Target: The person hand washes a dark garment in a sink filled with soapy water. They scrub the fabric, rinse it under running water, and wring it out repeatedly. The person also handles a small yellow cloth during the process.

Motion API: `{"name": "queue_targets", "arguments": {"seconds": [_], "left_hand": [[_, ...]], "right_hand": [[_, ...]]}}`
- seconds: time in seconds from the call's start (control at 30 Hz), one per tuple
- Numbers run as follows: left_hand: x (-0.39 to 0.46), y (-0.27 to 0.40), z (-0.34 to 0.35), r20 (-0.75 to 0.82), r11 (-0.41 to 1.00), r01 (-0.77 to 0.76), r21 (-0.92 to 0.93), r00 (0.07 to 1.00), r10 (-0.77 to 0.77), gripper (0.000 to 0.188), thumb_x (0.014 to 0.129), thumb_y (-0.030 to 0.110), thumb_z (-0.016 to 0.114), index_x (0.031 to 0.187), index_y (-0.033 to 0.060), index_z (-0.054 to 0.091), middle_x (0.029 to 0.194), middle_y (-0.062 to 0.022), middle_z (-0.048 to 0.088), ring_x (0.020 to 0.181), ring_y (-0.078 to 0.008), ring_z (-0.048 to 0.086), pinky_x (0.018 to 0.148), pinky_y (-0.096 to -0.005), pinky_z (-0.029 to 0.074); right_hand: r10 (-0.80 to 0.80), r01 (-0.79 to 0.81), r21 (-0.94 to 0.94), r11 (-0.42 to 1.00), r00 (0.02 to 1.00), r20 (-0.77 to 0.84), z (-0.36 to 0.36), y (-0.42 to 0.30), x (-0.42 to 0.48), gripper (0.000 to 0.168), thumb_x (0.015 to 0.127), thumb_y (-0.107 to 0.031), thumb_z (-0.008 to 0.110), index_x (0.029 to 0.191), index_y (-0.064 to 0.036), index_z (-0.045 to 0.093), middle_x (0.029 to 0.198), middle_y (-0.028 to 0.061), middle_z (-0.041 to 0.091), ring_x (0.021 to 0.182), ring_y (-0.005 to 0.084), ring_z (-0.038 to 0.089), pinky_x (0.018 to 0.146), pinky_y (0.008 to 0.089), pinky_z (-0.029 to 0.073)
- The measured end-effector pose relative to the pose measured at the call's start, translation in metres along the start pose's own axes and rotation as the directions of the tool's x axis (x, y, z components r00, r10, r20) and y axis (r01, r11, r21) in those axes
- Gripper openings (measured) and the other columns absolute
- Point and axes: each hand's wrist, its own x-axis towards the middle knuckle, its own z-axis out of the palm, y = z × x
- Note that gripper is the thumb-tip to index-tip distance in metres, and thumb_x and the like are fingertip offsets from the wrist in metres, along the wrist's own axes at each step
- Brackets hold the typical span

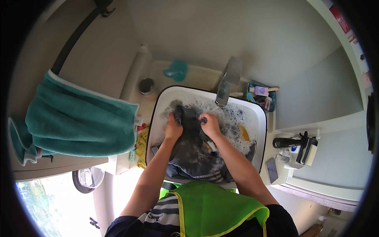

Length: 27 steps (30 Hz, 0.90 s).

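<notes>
A dark grey garment [189,142] lies wet in a white washbasin with a black rim [262,130], amid soapy water. At the garment's upper left, my left hand [174,126] grips a bunched part of the cloth. My right hand [209,124] is closed on another fold of the same cloth, just below the faucet [224,91]. Foam [234,114] floats to the right, around a yellow piece [244,132] that I cannot identify. Striped cloth shows near the basin's front edge, and the lower parts of the laundry are hidden under water and foam.
A teal towel [83,121] hangs at the left, near a yellow cloth [142,145]. Behind the basin stand a teal plastic cup [177,71] and a round container [147,86]. On the right are a basket of toiletries [269,100], a phone [271,170] and a black hair dryer [285,142].
</notes>
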Motion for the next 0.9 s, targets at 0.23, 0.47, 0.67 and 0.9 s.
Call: {"name": "queue_targets", "arguments": {"seconds": [0.23, 0.47, 0.67, 0.9], "left_hand": [[0.000, 0.000, 0.002, 0.720, -0.125, 0.777, -0.617, 0.621, 0.310, 0.047, 0.085, 0.046, 0.057, 0.113, 0.0076, 0.055, 0.107, -0.0084, 0.061, 0.094, -0.0233, 0.059, 0.083, -0.0357, 0.048], [-0.054, 0.064, -0.008, 0.555, 0.340, 0.603, -0.722, 0.798, -0.237, 0.031, 0.090, 0.023, 0.049, 0.112, 0.0024, 0.057, 0.106, -0.0100, 0.060, 0.098, -0.0186, 0.056, 0.081, -0.0306, 0.046], [-0.055, 0.036, 0.039, 0.332, 0.139, 0.327, -0.935, 0.943, 0.014, 0.032, 0.091, 0.028, 0.042, 0.104, 0.0030, 0.058, 0.099, -0.0090, 0.059, 0.090, -0.0206, 0.056, 0.076, -0.0366, 0.048], [-0.042, -0.029, 0.062, 0.304, 0.510, 0.120, -0.852, 0.906, 0.295, 0.034, 0.091, 0.023, 0.041, 0.119, 0.0066, 0.050, 0.109, -0.0103, 0.056, 0.104, -0.0213, 0.053, 0.084, -0.0356, 0.045]], "right_hand": [[-0.569, 0.572, 0.011, 0.820, 0.817, -0.097, -0.009, -0.097, -0.043, 0.013, 0.061, 0.002, 0.057, 0.065, -0.010, 0.054, 0.079, 0.0053, 0.058, 0.073, 0.0282, 0.057, 0.061, 0.0378, 0.048], [-0.243, 0.143, -0.284, 0.948, 0.902, -0.357, -0.011, -0.053, -0.007, 0.022, 0.069, -0.025, 0.069, 0.061, -0.010, 0.055, 0.066, 0.0087, 0.053, 0.064, 0.0289, 0.055, 0.057, 0.0402, 0.045], [-0.379, 0.359, -0.122, 0.925, 0.889, -0.256, 0.009, -0.077, -0.043, 0.018, 0.069, -0.016, 0.066, 0.055, -0.010, 0.055, 0.065, 0.0084, 0.058, 0.066, 0.0280, 0.059, 0.055, 0.0395, 0.045], [-0.439, 0.419, -0.133, 0.898, 0.857, -0.268, -0.016, -0.112, -0.054, 0.020, 0.071, -0.014, 0.064, 0.054, -0.010, 0.055, 0.059, 0.0075, 0.055, 0.058, 0.0285, 0.056, 0.052, 0.0372, 0.046]]}}
